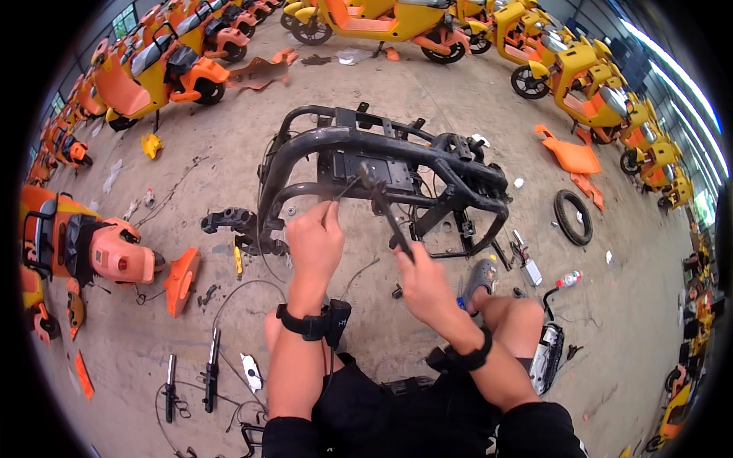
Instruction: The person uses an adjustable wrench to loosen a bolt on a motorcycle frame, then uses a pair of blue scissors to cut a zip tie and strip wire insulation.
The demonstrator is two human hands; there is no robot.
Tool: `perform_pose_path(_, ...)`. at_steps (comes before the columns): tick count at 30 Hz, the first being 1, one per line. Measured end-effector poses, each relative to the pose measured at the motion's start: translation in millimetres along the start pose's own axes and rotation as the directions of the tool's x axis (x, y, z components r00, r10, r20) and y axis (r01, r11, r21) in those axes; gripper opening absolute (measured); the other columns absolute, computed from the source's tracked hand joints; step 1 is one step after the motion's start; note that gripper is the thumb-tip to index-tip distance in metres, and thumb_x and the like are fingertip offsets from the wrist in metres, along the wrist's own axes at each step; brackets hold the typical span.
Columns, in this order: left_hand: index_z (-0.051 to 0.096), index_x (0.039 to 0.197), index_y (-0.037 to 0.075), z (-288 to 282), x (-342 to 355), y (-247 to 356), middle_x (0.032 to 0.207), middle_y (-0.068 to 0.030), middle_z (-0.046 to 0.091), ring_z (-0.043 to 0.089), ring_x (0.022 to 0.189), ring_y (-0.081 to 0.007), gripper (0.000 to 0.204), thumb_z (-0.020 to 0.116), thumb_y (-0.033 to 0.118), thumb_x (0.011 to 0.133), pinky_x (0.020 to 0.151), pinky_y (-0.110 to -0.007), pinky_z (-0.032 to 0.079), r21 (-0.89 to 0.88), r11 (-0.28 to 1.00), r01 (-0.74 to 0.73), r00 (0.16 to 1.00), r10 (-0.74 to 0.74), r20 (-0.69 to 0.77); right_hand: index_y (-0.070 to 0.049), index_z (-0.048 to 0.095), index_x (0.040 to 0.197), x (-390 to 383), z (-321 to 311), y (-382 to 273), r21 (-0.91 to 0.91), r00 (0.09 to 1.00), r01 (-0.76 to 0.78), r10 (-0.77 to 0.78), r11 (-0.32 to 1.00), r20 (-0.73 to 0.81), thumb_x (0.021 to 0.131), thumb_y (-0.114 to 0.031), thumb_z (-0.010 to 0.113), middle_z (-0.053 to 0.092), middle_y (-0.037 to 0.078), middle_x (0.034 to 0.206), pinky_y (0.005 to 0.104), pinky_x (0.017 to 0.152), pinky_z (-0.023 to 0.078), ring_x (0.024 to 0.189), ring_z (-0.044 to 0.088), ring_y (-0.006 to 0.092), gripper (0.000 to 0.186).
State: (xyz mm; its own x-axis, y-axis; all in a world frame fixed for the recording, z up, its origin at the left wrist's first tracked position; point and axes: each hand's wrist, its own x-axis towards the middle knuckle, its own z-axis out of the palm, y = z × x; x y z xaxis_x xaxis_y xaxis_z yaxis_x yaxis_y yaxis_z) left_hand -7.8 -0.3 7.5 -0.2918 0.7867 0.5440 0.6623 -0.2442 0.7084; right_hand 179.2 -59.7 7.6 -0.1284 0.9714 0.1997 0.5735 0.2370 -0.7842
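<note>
Straps (302, 325) ring both wrists, nearest of all, and just past them the left hand (314, 237) pinches a thin dark rod (348, 188) between thumb and fingers, angled at the metalwork. Across to the right hand (427, 284) — fingers wrapped around the handle of a hammer (395, 222), its blurred head close beside that rod; whether the two touch, I can't tell. Under them sits the black scooter frame (336, 139), on the concrete floor (427, 76) directly ahead, a flat plate (395, 174) between its tubes. Danger, as I judge it: an off-centre blow could glance onto the left fingers, and a loose pinch would let the tip skid. No clamp shows on the frame, so a hard knock might shift it — perhaps towards the grey shoe (479, 275) near its right end. Farther out, a tyre (560, 214) lies near an orange panel (574, 156); beyond, yellow-and-orange scooters (389, 24) stand in rows.
</note>
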Motion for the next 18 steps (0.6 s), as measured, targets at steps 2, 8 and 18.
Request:
perform_pose_path(2, 0.07, 0.089, -0.004, -3.3, -4.6, 1.2, 0.064, -0.0207, 0.06, 0.057, 0.05, -0.0277, 0.018, 0.065, 0.013, 0.087, 0.051, -0.035, 0.042, 0.007, 0.999, 0.038, 0.999, -0.038, 0.023, -0.004, 0.052, 0.112, 0.8, -20.9, -34.7, 0.044, 0.993, 0.086, -0.081, 0.995, -0.089, 0.096, -0.007, 0.052, 0.056, 0.018, 0.062, 0.0415, 0.048, 0.043, 0.055, 0.06, 0.0368, 0.016)
perform_pose_path(8, 0.069, 0.09, -0.005, -0.9, -3.5, 2.6, 0.063, -0.021, 0.06, 0.056, 0.049, -0.0271, 0.02, 0.066, 0.014, 0.088, 0.051, -0.035, 0.042, -0.015, 0.998, 0.053, 0.998, -0.053, 0.025, -0.003, 0.051, 0.112, 10.4, -33.3, -60.8, -0.017, 0.866, 0.328, -0.308, 0.944, -0.394, 0.097, -0.006, 0.052, 0.058, 0.017, 0.068, 0.0378, 0.047, 0.043, 0.054, 0.062, 0.0315, 0.016)
perform_pose_path(18, 0.069, 0.087, -0.003, -7.4, -2.6, 3.4, 0.063, -0.022, 0.059, 0.056, 0.053, -0.0349, 0.018, 0.063, 0.015, 0.088, 0.052, -0.039, 0.042, -0.028, 0.997, 0.067, 0.998, -0.067, 0.011, -0.002, 0.052, 0.118, 4.2, -22.3, -64.9, 0.046, 0.978, 0.148, -0.14, 0.988, -0.152, 0.096, -0.007, 0.052, 0.061, 0.024, 0.076, 0.0404, 0.053, 0.046, 0.062, 0.061, 0.0398, 0.022)
